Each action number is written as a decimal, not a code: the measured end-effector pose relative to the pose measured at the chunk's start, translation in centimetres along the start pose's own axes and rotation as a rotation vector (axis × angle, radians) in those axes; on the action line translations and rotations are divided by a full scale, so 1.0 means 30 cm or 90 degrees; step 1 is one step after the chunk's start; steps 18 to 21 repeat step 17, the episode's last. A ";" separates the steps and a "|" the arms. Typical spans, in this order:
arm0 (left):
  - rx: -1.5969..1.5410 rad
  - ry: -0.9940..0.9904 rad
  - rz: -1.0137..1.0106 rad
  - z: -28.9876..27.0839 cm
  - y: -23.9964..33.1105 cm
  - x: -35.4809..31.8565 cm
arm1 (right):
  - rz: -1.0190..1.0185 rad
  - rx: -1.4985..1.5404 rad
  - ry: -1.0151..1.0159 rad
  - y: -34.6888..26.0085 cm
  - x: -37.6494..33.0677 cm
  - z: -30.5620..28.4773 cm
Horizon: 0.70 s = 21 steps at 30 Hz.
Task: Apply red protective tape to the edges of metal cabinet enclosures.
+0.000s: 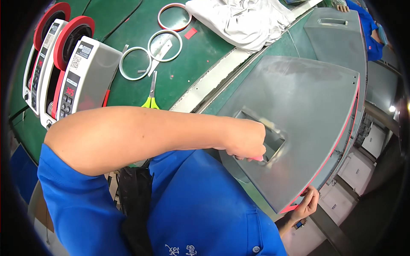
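A large grey panel [307, 102] with a rectangular cut-out lies before me, and a red strip [329, 164] runs along its right edge. My left arm reaches across to the cut-out. There my left hand [250, 138] is closed, with a small pink piece [259, 158] at its fingertips; most of that piece is hidden. At the panel's near right corner, the fingers of my right hand [309, 202] curl round the red-lined edge and grip it.
On the green table [205, 72], left, stand two tape dispensers [87, 81]. Nearby are green-handled scissors [152, 96], rings of tape [165, 45] and a white cloth [243, 21]. Another grey panel [333, 36] lies farther back, beside a person in blue [372, 38]. White boxes [356, 170] stand at right.
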<state>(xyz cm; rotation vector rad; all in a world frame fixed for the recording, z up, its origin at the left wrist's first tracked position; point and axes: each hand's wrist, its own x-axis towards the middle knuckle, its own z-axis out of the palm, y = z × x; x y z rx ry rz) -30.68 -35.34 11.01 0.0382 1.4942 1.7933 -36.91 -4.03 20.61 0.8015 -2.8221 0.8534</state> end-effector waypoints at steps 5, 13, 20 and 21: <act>0.108 -0.017 -0.005 0.031 0.001 0.004 | 0.004 -0.020 0.009 -0.016 0.001 0.004; -0.118 0.042 -0.045 0.042 0.001 -0.025 | 0.002 -0.011 0.005 -0.012 -0.002 0.005; 0.129 0.080 0.008 0.030 0.006 -0.015 | -0.014 -0.012 0.001 -0.011 -0.001 0.001; 0.129 0.080 0.008 0.030 0.006 -0.015 | -0.014 -0.012 0.001 -0.011 -0.001 0.001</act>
